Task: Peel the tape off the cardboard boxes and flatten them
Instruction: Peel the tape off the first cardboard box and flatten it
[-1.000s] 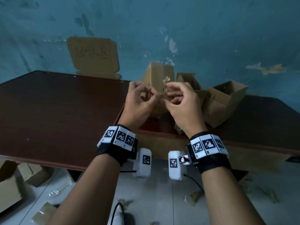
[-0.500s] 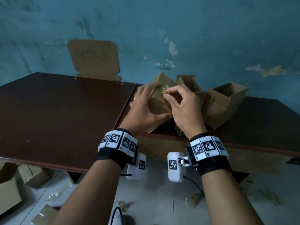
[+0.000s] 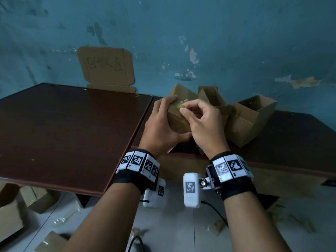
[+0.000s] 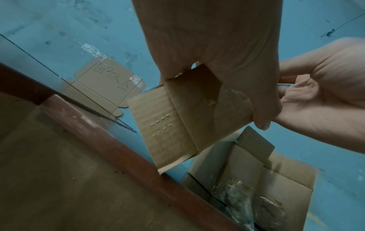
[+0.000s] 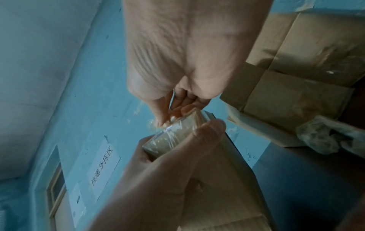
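Observation:
A small brown cardboard box is held up over the table edge by my left hand, fingers over its top and thumb under its lower edge. My right hand pinches a strip of clear yellowish tape at the box's upper corner. In the right wrist view the tape runs shiny and wrinkled over the box corner, with my right fingertips on its end and my left thumb beside it. The left wrist view shows the box with one flap hanging open below.
Two more open boxes stand behind on the dark brown table. One open box holds crumpled tape. A cardboard sign leans on the blue wall. Boxes and tape scraps lie on the floor.
My left hand went from pinching in front of the box to gripping the box itself. My right hand shifted left to the tape at the box's upper corner.

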